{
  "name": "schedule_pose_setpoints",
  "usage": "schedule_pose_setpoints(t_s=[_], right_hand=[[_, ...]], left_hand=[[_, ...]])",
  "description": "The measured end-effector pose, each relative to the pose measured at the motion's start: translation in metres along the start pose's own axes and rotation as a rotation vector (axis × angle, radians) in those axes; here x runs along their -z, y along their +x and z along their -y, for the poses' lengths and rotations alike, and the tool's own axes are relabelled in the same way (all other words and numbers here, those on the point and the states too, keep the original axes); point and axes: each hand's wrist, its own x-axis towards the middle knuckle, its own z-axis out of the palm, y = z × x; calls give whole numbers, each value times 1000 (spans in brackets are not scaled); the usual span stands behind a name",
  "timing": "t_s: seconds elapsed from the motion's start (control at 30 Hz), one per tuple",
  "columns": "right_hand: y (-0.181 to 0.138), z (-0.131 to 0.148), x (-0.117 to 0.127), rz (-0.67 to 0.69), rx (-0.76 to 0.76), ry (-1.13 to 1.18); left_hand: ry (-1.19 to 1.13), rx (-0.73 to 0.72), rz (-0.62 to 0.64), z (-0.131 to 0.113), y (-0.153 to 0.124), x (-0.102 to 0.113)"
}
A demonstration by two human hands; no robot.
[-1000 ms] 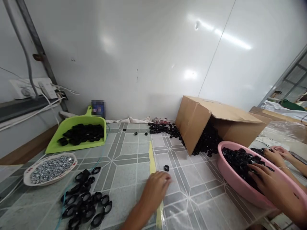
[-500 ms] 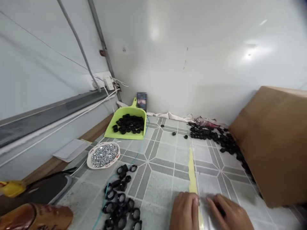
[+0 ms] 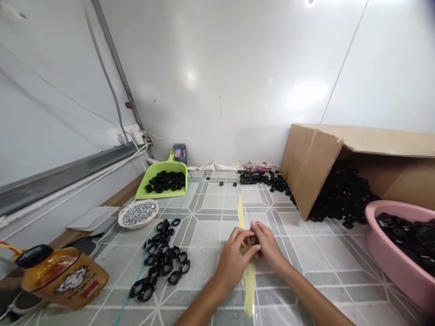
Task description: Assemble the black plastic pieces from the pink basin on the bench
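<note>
Tape (image 3: 249, 294), pale yellow and ragged-edged, is running along the patterned tabletop (image 3: 207, 290), passing beneath the left hand (image 3: 236, 251) and the right hand (image 3: 268, 244). The left is curling its thumb and fingers inward, the right is reaching across from the other side, and the fingertips of both are meeting on a small black piece (image 3: 253, 240). Both hands are pinching it between them over the tape, though fingers are covering most of it, so I am not making out its exact shape. To the left, black rings (image 3: 166, 267) are lying in a loose heap, with a blue cord (image 3: 123, 310) passing along its left edge. Beyond the heap, a plate (image 3: 121, 219) is holding shiny metal bits, and a green dustpan (image 3: 173, 166) is holding dark parts. An amber bottle (image 3: 68, 278) with a black cap is leaning at the near left. To the right, a cardboard box (image 3: 304, 170) is lying on its side, with black parts (image 3: 341, 194) filling its mouth, and a pink basin (image 3: 384, 244) is sitting in front, holding more.
</note>
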Motion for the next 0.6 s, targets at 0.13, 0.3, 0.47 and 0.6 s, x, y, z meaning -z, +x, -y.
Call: schedule_pose_setpoints(t_s=[0.13, 0.3, 0.47, 0.6], right_hand=[[25, -13, 10, -162, 135, -142], [112, -14, -6, -286, 148, -333], [206, 0, -45, -291, 114, -433], [236, 7, -61, -214, 66, -392]], left_hand=[[-195, 123, -133, 16, 10, -1], [-297, 225, -137, 36, 20, 3], [-331, 301, -153, 50, 25, 18], [-415, 348, -161, 52, 28, 26]])
